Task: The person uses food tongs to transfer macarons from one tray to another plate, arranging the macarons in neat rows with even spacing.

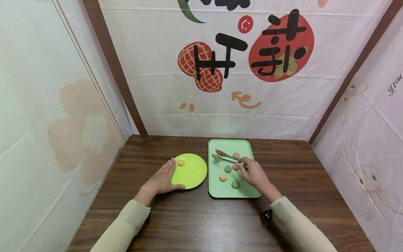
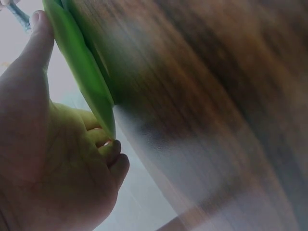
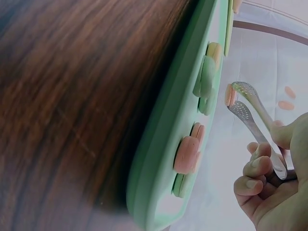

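My left hand (image 1: 162,180) lies against the near-left rim of a lime-green plate (image 1: 192,175), fingers extended and thumb spread along the edge. A small yellow macaron (image 1: 181,162) sits on that plate. Above a mint-green tray (image 1: 217,190), my right hand (image 1: 253,175) grips metal tongs (image 1: 228,157) with perforated tips. An orange-pink macaron (image 3: 230,95) is at the tong tips in the right wrist view. On the tray lie a yellow macaron (image 1: 223,177), green macarons (image 1: 234,184) and pink macarons (image 1: 236,155), one of these partly hidden by the right hand.
Plate and tray stand side by side on a dark wooden table (image 1: 201,217), the tray to the right. Behind the table's far edge hangs a printed white cloth (image 1: 163,105), with more cloth at both sides.
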{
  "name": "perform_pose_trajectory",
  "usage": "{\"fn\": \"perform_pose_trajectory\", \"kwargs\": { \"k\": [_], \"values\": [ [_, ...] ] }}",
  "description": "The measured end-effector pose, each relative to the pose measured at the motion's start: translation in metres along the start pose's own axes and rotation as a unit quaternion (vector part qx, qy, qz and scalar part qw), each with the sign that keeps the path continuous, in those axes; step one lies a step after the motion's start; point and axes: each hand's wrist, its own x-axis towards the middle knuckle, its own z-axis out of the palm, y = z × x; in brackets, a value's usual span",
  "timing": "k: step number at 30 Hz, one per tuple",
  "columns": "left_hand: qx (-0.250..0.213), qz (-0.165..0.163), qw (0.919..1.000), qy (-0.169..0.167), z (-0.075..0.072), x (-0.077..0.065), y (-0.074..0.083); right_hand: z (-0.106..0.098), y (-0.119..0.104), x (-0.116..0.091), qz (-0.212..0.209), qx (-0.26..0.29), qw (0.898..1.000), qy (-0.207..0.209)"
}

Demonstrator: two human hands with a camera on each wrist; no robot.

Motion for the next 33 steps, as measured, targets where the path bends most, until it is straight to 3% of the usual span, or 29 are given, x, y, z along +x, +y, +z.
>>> {"fn": "perform_pose_trajectory", "kwargs": {
  "k": [33],
  "values": [
    [0.003,-0.004,1.0000,-0.005,0.001,0.002,-0.002,0.016,-0.027,0.008,-0.041,0.033,0.998,-0.017]
  ]
}}
